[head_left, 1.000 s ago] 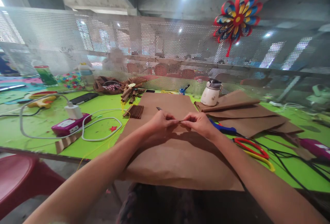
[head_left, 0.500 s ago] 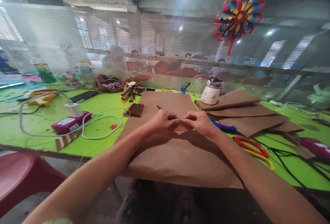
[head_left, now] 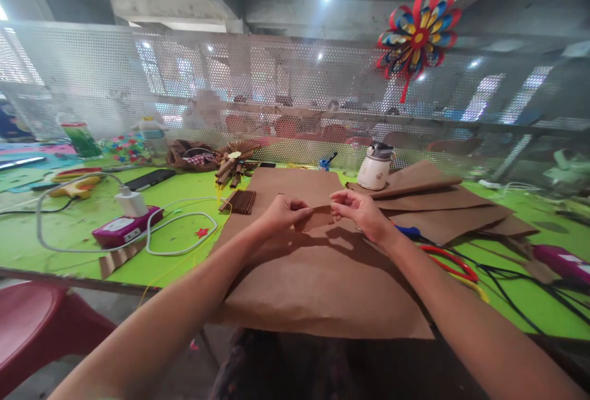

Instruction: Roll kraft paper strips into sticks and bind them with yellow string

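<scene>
A small piece of brown paper (head_left: 318, 219) is stretched between my two hands above a large brown paper sheet (head_left: 318, 289). My left hand (head_left: 286, 212) pinches its left end between thumb and fingers. At the right end, the thumb and fingertips of my right hand (head_left: 357, 212) close on the edge. Left of the hands lies a pleated brown paper piece (head_left: 242, 201). Behind it sits a bundle of rolled brown paper tubes (head_left: 228, 169).
To the right are folded brown paper sheets (head_left: 442, 209), a white flask (head_left: 375, 168), red-handled scissors (head_left: 454, 262) and black cables. On the left stand a purple power strip (head_left: 122, 228) with a white cable and a phone (head_left: 150, 179). A paper flower (head_left: 418, 37) hangs ahead.
My hands have moved apart from fingertips touching, and the brown paper piece now shows between them. The whole view has shifted slightly.
</scene>
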### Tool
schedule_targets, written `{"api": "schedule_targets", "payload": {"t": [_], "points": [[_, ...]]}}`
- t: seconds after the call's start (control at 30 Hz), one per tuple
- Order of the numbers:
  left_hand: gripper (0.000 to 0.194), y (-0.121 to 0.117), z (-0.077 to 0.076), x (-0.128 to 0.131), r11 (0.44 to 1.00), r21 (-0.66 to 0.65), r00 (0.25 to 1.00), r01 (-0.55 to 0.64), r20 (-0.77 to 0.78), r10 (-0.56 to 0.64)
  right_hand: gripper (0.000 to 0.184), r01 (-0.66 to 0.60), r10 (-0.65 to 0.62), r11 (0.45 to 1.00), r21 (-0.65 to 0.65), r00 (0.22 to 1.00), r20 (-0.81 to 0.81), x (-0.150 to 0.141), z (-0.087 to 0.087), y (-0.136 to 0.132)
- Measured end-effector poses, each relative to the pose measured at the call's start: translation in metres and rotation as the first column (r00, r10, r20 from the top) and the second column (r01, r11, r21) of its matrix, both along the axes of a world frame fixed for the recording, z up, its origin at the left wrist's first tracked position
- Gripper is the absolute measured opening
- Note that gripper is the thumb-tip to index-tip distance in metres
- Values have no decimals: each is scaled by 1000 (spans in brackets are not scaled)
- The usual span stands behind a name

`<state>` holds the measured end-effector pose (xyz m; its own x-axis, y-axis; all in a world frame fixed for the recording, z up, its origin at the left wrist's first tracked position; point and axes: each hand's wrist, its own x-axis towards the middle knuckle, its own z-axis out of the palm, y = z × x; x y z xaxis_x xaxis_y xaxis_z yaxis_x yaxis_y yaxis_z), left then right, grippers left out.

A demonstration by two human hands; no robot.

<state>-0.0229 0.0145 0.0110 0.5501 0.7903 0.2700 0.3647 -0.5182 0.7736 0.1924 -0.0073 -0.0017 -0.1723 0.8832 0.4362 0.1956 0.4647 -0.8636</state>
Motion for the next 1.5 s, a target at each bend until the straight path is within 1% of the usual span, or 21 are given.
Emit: {"api": "schedule_targets", "payload": {"t": [0.07, 0.2, 0.37, 0.43, 0.57, 0.67, 0.8, 0.93, 1.03, 1.1, 1.17, 1.23, 1.27, 1.33, 1.4, 1.47, 1.5], "points": [[30, -3, 2, 1, 999, -8, 999, 48, 3, -48, 37, -15, 14, 1000, 22, 999, 48, -8, 0, -4], [23, -9, 3, 4, 991, -14, 991, 131, -8, -131, 22, 14, -24, 997, 71, 989, 144, -17, -1, -11], [20, -8, 3, 5, 993, 39, 993, 116, -32, -114, 22, 73, -86, 993, 89, 985, 150, -14, 0, -14], [22, -7, 4, 4, 994, 21, 994, 109, -27, -108, 24, 78, -86, 995, 70, 988, 126, -12, 0, -14], [28, -4, 5, 0, 988, -76, 991, 132, 6, -132, 28, 51, -52, 999, 12, 997, 63, -12, 1, -14], [29, -2, 4, -2, 974, -152, 986, 168, 44, -163, 30, 39, -39, 999, -18, 999, 3, -13, 2, -13], [26, 1, 1, -2, 949, -205, 969, 238, 111, -219, 32, 34, -40, 997, -62, 995, -91, -12, 0, -8], [24, 3, 0, -2, 944, -240, 969, 228, 147, -196, 33, 0, -23, 992, -127, 983, -180, -7, -4, -2], [24, 1, 1, -2, 937, -267, 964, 224, 205, -172, 31, -41, 2, 986, -162, 971, -238, -5, -1, -4], [25, -2, 1, -2, 916, -316, 953, 247, 250, -170, 35, -124, 73, 972, -199, 967, -243, -6, 3, -9], [25, -6, 1, -1, 877, -378, 938, 296, 286, -194, 40, -241, 182, 940, -239, 952, -244, -8, 6, -15], [26, -10, 0, 1, 829, -429, 915, 359, 337, -222, 37, -330, 274, 915, -234, 931, -242, -11, 9, -20], [27, -12, 0, 1, 803, -449, 900, 391, 369, -231, 34, -348, 298, 913, -212, 926, -233, -12, 9, -21], [28, -17, 1, 2, 750, -479, 869, 457, 420, -262, 30, -342, 311, 926, -158, 931, -192, -13, 10, -23], [27, -20, 3, 3, 711, -479, 845, 515, 424, -326, 24, -325, 307, 938, -118, 940, -146, -14, 10, -24], [27, -22, 4, 4, 695, -466, 832, 548, 389, -395, 18, -314, 302, 945, -88, 945, -126, -15, 10, -25], [28, -21, 4, 4, 702, -461, 837, 543, 363, -409, 16, -313, 303, 946, -79, 946, -119, -16, 11, -26]]}}
